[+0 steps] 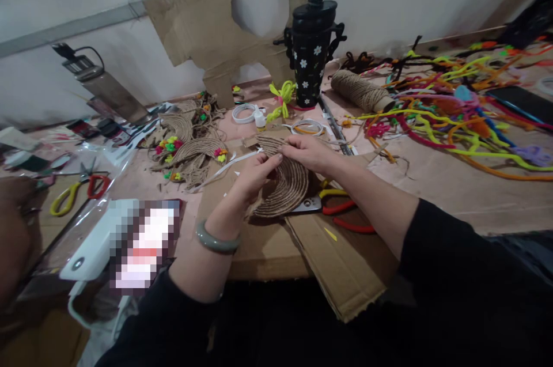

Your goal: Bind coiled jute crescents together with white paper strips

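Note:
A curved piece covered in rows of brown jute twine (294,185) is held over the cardboard in front of me. My left hand (256,174) pinches its inner edge, with a bangle on the wrist. My right hand (309,152) grips the upper end, thumb and fingers pressed together. The two thumbs are close to each other; whatever lies right between the fingertips is hidden. Red-and-yellow handled scissors (345,211) lie partly under the piece and my right forearm. A cardboard strip (341,269) juts over the table's front edge.
Finished-looking twine arcs with coloured flowers (201,151) lie left of centre. Behind stand a black flowered tumbler (307,56) and a twine spool (360,90). Bright pipe cleaners (466,119) spread rightward. At left are other scissors (78,191), a power bank (97,240) and another person's arm (15,234).

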Demonstrator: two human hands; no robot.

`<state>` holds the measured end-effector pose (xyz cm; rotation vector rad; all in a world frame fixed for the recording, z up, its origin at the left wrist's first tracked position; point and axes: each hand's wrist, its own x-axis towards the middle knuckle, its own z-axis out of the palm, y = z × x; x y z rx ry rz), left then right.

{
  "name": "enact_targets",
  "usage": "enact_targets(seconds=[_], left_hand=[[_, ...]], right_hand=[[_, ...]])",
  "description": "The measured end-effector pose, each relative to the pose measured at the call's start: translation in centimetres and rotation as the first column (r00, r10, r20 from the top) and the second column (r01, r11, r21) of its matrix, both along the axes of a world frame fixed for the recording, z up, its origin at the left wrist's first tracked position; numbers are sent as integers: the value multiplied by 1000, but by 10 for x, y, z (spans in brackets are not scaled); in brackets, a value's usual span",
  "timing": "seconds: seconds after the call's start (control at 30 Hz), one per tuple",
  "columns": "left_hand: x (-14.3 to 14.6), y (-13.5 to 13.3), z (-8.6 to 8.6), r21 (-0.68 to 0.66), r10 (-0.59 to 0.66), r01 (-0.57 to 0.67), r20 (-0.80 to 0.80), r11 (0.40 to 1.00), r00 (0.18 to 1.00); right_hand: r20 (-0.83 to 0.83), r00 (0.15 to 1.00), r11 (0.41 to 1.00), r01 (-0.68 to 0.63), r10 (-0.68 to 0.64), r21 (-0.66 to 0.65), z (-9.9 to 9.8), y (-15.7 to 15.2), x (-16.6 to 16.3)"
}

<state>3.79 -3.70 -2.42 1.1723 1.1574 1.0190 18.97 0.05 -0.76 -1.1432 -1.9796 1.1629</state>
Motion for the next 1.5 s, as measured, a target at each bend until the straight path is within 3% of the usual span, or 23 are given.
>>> enact_targets(seconds=[1.5], left_hand=[[0,0,1,-4,4,-4,3,1000,1000]], right_hand=[[68,998,998,-15,11,62,2,0,1]])
